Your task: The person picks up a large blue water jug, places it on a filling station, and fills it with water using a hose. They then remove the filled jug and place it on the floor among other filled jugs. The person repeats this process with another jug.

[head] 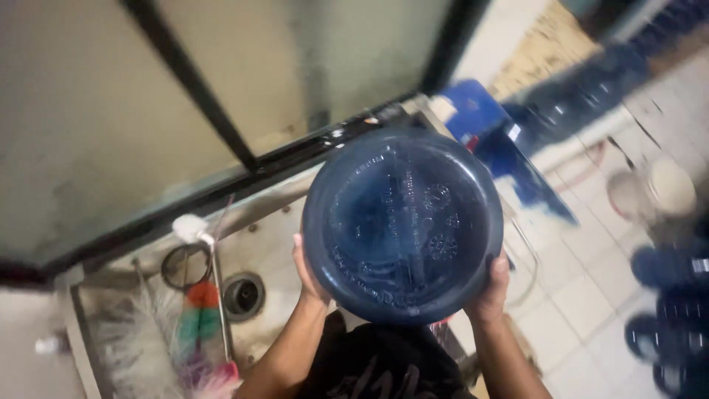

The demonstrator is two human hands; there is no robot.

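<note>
Head view, looking down: one large blue water jug is held up with its round, embossed bottom facing the camera, filling the middle of the frame. Two bare hands carry it. The left hand is pressed flat against the jug's lower left side, fingers spread along the wall; the right hand clamps the lower right side in the same way. Both are closed onto the jug, one on each flank, with the forearms rising from below.

Below and to the left of the left hand lies one stainless wash basin with one round drain. Further left of that hand stand two long-handled brushes: one with white bristles and one with red and green bristles. One round wire strainer sits just above them.

To the right of the right hand, on the tiled floor, more blue jugs stand in a blurred cluster; at least three show, though the count is unclear. One blue plastic crate sits beyond the held jug.
</note>
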